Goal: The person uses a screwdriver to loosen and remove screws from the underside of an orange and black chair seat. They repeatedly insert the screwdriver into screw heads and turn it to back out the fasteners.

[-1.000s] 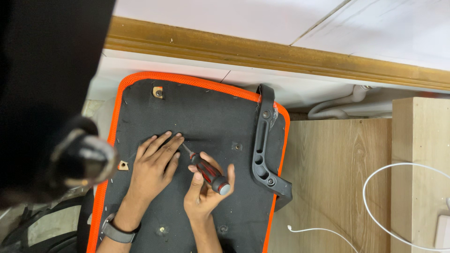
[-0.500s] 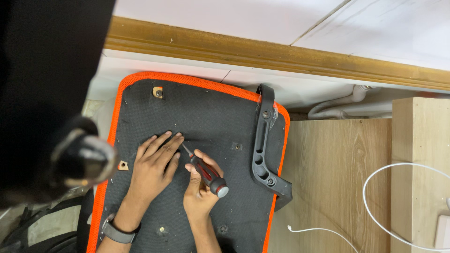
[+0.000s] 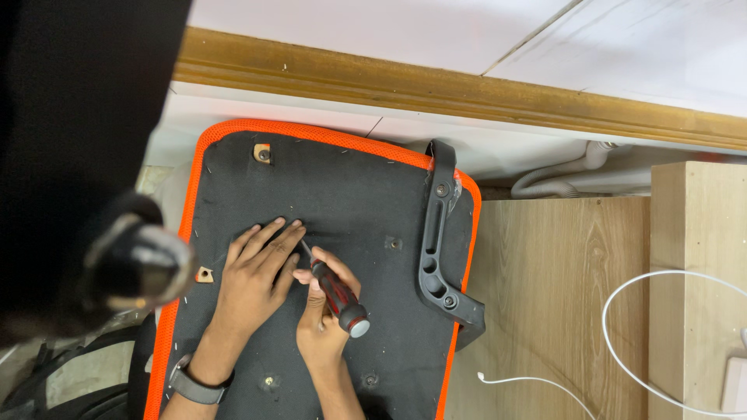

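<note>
Black fabric panel: underside of a seat pad (image 3: 350,194), orange mesh edging, long axis running near to far, lying flat beside a pale wooden surface (image 3: 560,295).
Screwdriver: red-and-black handle (image 3: 336,295), grey butt cap at the near right; thin metal shaft runs far and left. Long axis diagonal, tip pointing far-left into the panel just beside the left fingertips.
Right hand: (image 3: 319,315) wrapped closed around the screwdriver handle, thumb across the upper grip.
Left hand: (image 3: 253,280) flat and spread, palm down on the fabric, fingers pointing far-right, tips just beside the shaft tip; dark watch (image 3: 194,385) on the wrist.
Bracket: black plastic arm mount (image 3: 437,249) bolted along the panel's right edge, long axis near to far.
Cable: white cord (image 3: 622,342) looped on the wood, well right.
Blurred dark object: (image 3: 132,264) close to camera, left.
</note>
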